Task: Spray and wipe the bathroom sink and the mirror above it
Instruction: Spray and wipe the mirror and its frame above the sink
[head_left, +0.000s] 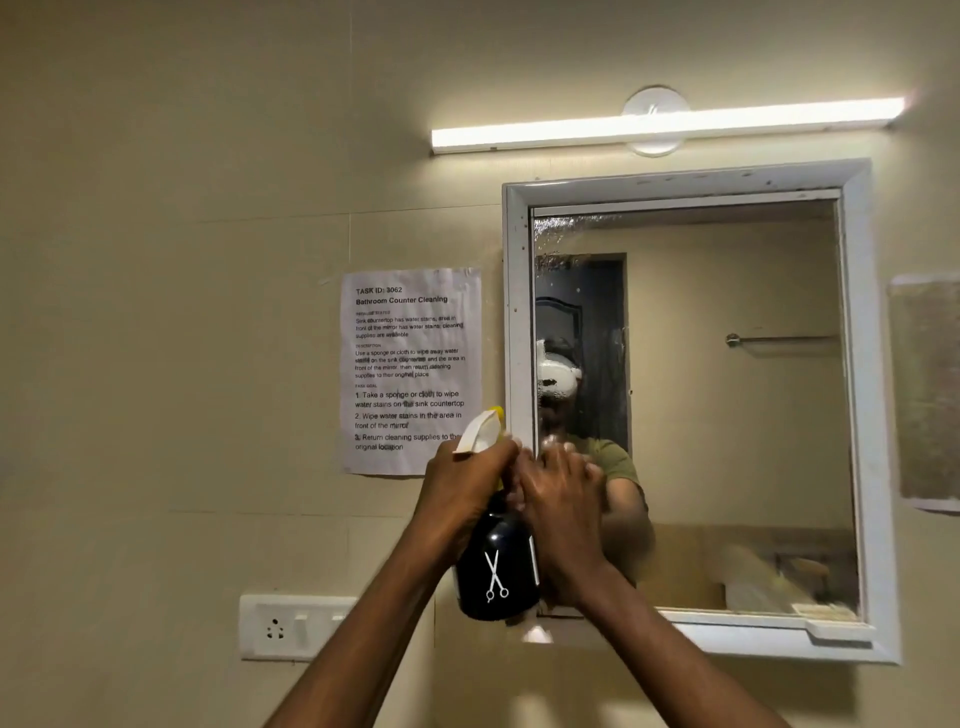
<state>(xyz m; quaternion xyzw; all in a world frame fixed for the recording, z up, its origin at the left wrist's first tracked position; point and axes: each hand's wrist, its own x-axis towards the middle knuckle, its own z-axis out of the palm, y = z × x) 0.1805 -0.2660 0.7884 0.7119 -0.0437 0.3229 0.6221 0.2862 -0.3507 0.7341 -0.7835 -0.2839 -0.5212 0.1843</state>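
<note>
Bottle (497, 577), both hands (467, 480) (558, 493) clamped at neck, beside mirror (727, 364) lower-left corner; I'd aim nozzle squarely at glass.

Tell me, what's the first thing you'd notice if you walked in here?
Probably the two hands raised in front of the mirror's lower left corner: the left hand grips the neck of a black spray bottle with white scissors printed on it, and the right hand is right beside it at the top. Next, the bright tube light glowing above the mirror, and the printed sheet stuck on the wall to its left.
</note>
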